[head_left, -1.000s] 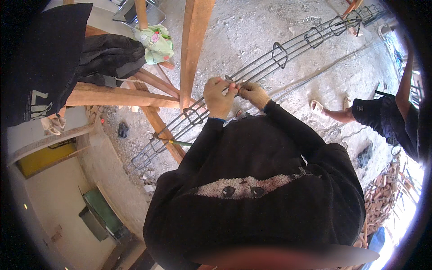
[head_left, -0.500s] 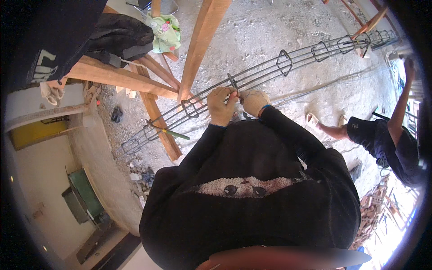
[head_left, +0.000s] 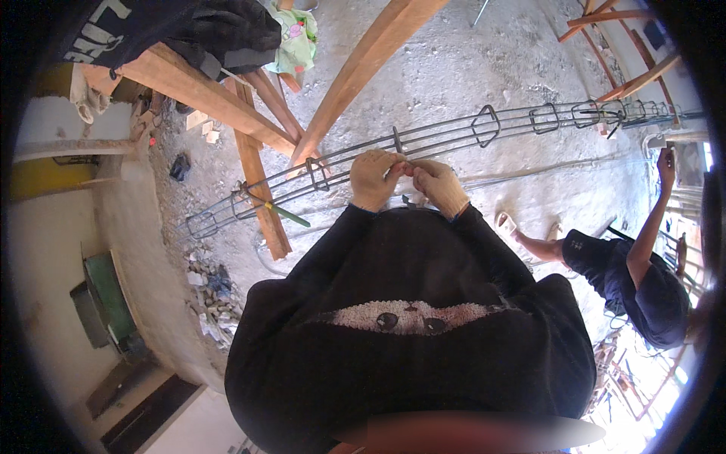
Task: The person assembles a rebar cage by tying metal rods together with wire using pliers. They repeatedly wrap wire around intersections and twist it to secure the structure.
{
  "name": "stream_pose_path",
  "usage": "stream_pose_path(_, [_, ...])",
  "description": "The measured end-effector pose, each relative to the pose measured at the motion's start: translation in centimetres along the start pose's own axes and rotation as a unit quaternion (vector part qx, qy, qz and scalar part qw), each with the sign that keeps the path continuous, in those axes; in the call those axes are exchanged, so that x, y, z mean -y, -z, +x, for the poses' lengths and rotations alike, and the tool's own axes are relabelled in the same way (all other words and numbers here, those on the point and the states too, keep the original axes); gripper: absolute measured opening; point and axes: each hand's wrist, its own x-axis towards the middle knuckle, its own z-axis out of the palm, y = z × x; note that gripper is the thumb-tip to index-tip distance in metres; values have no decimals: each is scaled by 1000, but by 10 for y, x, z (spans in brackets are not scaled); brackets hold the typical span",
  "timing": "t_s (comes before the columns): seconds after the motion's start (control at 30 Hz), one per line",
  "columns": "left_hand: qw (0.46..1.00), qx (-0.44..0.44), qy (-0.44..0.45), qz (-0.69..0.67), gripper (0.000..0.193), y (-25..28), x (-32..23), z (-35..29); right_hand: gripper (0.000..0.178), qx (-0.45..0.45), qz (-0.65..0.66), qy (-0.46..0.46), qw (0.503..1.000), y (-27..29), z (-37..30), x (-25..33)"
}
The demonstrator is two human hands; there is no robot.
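Both my hands wear pale knit gloves with bare fingertips. My left hand [head_left: 372, 178] and my right hand [head_left: 439, 187] meet fingertip to fingertip in front of my chest, each pinched closed. Whatever lies between the fingers is too small to make out. Just beyond them runs a long steel rebar cage, its rods crossing from lower left to upper right. One dark stirrup [head_left: 398, 139] stands on it right above my fingertips; another bent stirrup [head_left: 485, 140] sits farther right. Pincers with a green and yellow handle [head_left: 290, 216] rest on the cage's left part.
Wooden beams [head_left: 363, 72] form a trestle under the cage's left part, with dark clothing [head_left: 227, 34] and a light green bag [head_left: 293, 41] on it. Rubble [head_left: 215, 291] lies by the left wall. At right a person [head_left: 605, 261] in dark clothes reaches an arm outward.
My right hand has turned, and its fingertips now meet the left's slightly nearer my chest, off the stirrup. The view has shifted a little. The other person's arm remains outstretched.
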Motion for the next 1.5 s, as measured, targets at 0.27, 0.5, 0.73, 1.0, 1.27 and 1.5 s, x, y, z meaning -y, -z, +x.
stream_pose_path(0.27, [997, -6, -72, -39, 21, 5, 3, -4, 30, -56, -35, 49, 997, 15, -15, 28])
stream_pose_path(0.5, [994, 97, 9, -43, 18, 18, 2, -2, 29, 17, -30, 1, 999, 15, -28, 78])
stream_pose_path(0.73, [950, 231, 196, -73, 27, 35, -6, 31, 28, 59, -147, 133, 978, -14, -52, 108])
stream_pose_path(1.0, [959, 193, 174, -113, 30, 28, -1, 23, 27, 198, -241, 171, 934, 11, -63, 111])
stream_pose_path(1.27, [975, 137, 123, -127, 19, 14, 13, 2, 33, 56, -117, 46, 991, 91, -66, 75])
stream_pose_path(1.5, [973, 136, 140, -123, 18, 6, 25, -1, 44, 37, 125, -115, 985, 46, -9, 13])
